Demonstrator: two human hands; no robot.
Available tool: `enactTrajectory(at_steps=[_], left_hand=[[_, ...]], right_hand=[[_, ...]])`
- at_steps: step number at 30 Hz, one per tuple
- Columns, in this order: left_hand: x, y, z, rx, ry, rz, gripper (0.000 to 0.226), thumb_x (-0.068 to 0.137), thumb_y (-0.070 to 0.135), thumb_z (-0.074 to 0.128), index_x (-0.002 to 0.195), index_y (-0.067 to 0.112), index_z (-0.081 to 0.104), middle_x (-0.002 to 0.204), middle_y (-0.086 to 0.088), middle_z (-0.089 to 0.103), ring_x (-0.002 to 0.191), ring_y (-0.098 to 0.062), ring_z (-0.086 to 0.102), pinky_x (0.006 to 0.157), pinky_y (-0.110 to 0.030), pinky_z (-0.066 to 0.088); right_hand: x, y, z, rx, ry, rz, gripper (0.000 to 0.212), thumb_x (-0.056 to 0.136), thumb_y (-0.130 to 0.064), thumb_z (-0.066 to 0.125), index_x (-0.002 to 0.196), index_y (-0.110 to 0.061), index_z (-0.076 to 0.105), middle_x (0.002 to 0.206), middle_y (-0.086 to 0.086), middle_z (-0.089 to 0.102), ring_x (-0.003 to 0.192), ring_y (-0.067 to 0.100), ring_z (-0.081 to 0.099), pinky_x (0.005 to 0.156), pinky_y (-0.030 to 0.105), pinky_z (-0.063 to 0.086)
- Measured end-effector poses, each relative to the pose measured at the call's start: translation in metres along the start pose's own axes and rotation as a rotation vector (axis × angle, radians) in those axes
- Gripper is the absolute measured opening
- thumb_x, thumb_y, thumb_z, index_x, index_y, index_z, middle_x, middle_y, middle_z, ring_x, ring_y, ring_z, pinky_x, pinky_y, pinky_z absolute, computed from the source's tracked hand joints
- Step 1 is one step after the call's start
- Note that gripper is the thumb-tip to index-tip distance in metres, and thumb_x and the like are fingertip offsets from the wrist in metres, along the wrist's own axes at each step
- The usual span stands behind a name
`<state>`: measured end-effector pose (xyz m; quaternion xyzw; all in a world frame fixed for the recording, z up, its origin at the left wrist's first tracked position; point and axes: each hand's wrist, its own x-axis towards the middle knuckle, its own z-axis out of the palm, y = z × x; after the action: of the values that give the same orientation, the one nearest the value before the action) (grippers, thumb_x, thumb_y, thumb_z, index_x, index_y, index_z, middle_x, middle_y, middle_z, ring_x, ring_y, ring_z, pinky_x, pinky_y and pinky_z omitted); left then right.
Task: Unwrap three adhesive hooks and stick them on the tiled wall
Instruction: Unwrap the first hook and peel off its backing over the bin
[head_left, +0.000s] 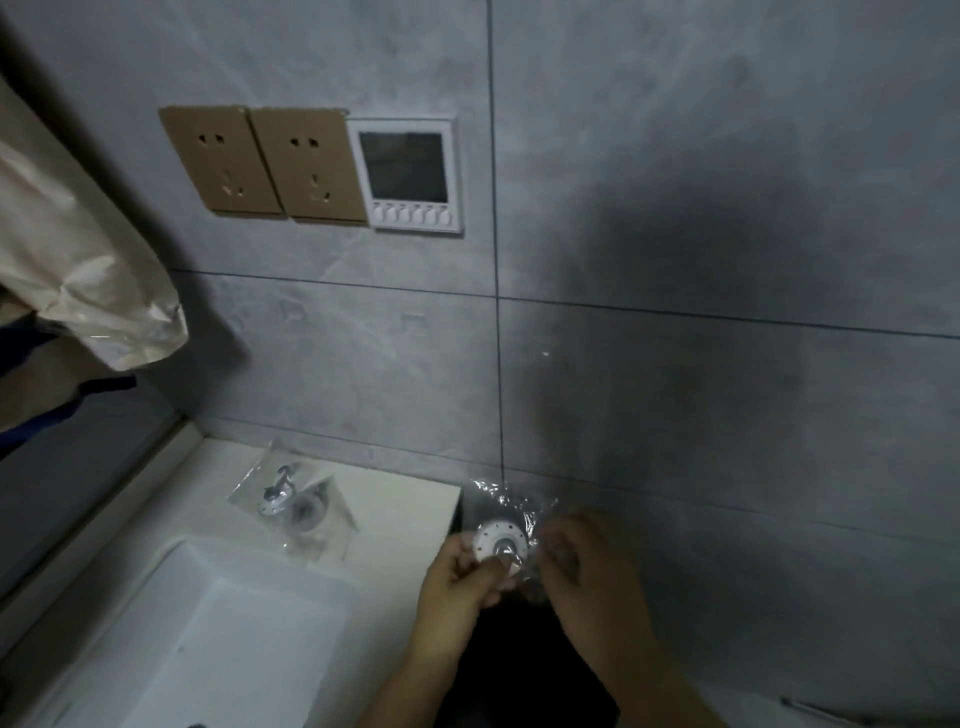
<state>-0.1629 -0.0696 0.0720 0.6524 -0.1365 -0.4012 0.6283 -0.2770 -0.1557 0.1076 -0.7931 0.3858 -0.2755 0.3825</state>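
Note:
A round white adhesive hook (497, 540) with a metal centre sits half out of a crinkled clear wrapper (511, 503), held in front of the grey tiled wall (675, 364). My left hand (460, 584) pinches the hook's lower edge between thumb and fingers. My right hand (582, 577) grips the wrapper's right side. Two more hooks lie in clear bags (296, 506) on the white counter (405, 499) beside the wall.
A white sink basin (218, 639) is set into the counter at lower left. Two brown sockets (260, 161) and a white control panel (408, 174) are mounted on the wall. A beige bag (88, 260) hangs at the left edge.

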Motion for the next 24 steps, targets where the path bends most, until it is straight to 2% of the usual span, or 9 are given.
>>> enactTrajectory(at_steps=[2, 4, 7, 10, 13, 16, 18, 22, 24], left_hand=[[-0.005, -0.001, 0.006, 0.084, -0.065, -0.021, 0.026, 0.080, 0.012, 0.071, 0.103, 0.011, 0.061, 0.094, -0.010, 0.074, 0.083, -0.027, 0.073, 0.063, -0.020, 0.049], [-0.010, 0.000, 0.010, 0.127, -0.133, -0.038, 0.025, 0.081, 0.013, 0.070, 0.105, 0.014, 0.062, 0.101, -0.011, 0.075, 0.092, -0.032, 0.072, 0.070, -0.023, 0.049], [-0.018, 0.004, 0.020, 0.179, -0.209, -0.053, 0.033, 0.073, 0.021, 0.072, 0.105, 0.019, 0.063, 0.103, -0.009, 0.074, 0.092, -0.028, 0.072, 0.071, -0.023, 0.050], [-0.023, 0.006, 0.025, 0.194, -0.291, -0.043, 0.034, 0.073, 0.017, 0.073, 0.106, 0.022, 0.066, 0.104, -0.009, 0.074, 0.088, -0.022, 0.071, 0.076, -0.027, 0.055], [-0.024, 0.007, 0.028, 0.223, -0.369, -0.039, 0.039, 0.071, 0.017, 0.076, 0.108, 0.025, 0.067, 0.104, -0.007, 0.074, 0.089, -0.018, 0.070, 0.084, -0.034, 0.055], [-0.025, 0.009, 0.031, 0.203, -0.431, -0.044, 0.042, 0.071, 0.015, 0.078, 0.110, 0.025, 0.065, 0.107, -0.007, 0.073, 0.092, -0.023, 0.071, 0.084, -0.038, 0.057], [-0.024, 0.009, 0.034, 0.160, -0.416, -0.035, 0.043, 0.069, 0.017, 0.080, 0.109, 0.025, 0.065, 0.107, -0.007, 0.073, 0.095, -0.027, 0.071, 0.084, -0.040, 0.058], [-0.020, 0.003, 0.041, 0.057, -0.287, -0.050, 0.035, 0.077, 0.008, 0.075, 0.109, 0.016, 0.064, 0.107, -0.012, 0.072, 0.090, -0.030, 0.071, 0.091, -0.045, 0.055], [-0.019, 0.000, 0.045, 0.017, -0.242, -0.056, 0.027, 0.080, 0.006, 0.072, 0.105, 0.013, 0.065, 0.100, -0.011, 0.072, 0.080, -0.023, 0.071, 0.083, -0.039, 0.058]], right_hand=[[0.000, 0.002, -0.018, -0.160, -0.129, -0.135, 0.017, 0.079, -0.018, 0.059, 0.095, -0.022, 0.062, 0.100, -0.004, 0.062, 0.090, 0.014, 0.058, 0.082, 0.033, 0.048], [0.000, 0.007, -0.030, -0.236, -0.154, -0.184, 0.023, 0.079, -0.021, 0.055, 0.102, -0.024, 0.061, 0.108, -0.006, 0.061, 0.097, 0.015, 0.057, 0.085, 0.033, 0.047], [0.000, 0.018, -0.046, -0.232, -0.168, -0.119, 0.030, 0.083, -0.020, 0.054, 0.113, -0.026, 0.058, 0.121, -0.008, 0.056, 0.111, 0.014, 0.054, 0.095, 0.029, 0.042], [-0.001, 0.028, -0.060, -0.202, -0.131, -0.031, 0.033, 0.085, -0.022, 0.058, 0.118, -0.024, 0.057, 0.123, -0.006, 0.058, 0.115, 0.013, 0.053, 0.098, 0.024, 0.039], [-0.001, 0.032, -0.073, -0.036, -0.145, 0.135, 0.028, 0.082, -0.023, 0.066, 0.110, -0.026, 0.061, 0.106, -0.009, 0.068, 0.101, 0.010, 0.062, 0.094, 0.028, 0.046], [-0.001, 0.036, -0.085, 0.171, -0.179, 0.236, 0.016, 0.079, -0.016, 0.070, 0.079, -0.031, 0.066, 0.075, -0.010, 0.070, 0.076, 0.006, 0.065, 0.077, 0.020, 0.050], [-0.001, 0.040, -0.090, 0.280, -0.157, 0.260, 0.023, 0.079, -0.011, 0.069, 0.064, -0.027, 0.066, 0.061, -0.009, 0.066, 0.064, 0.005, 0.060, 0.066, 0.022, 0.048], [-0.002, 0.047, -0.095, 0.488, -0.124, 0.333, 0.024, 0.082, -0.005, 0.065, 0.061, -0.018, 0.066, 0.054, -0.006, 0.063, 0.054, 0.004, 0.054, 0.053, 0.015, 0.044], [-0.001, 0.049, -0.097, 0.595, -0.133, 0.386, 0.023, 0.085, -0.006, 0.063, 0.065, -0.015, 0.067, 0.056, -0.004, 0.064, 0.053, 0.007, 0.055, 0.052, 0.017, 0.045]])
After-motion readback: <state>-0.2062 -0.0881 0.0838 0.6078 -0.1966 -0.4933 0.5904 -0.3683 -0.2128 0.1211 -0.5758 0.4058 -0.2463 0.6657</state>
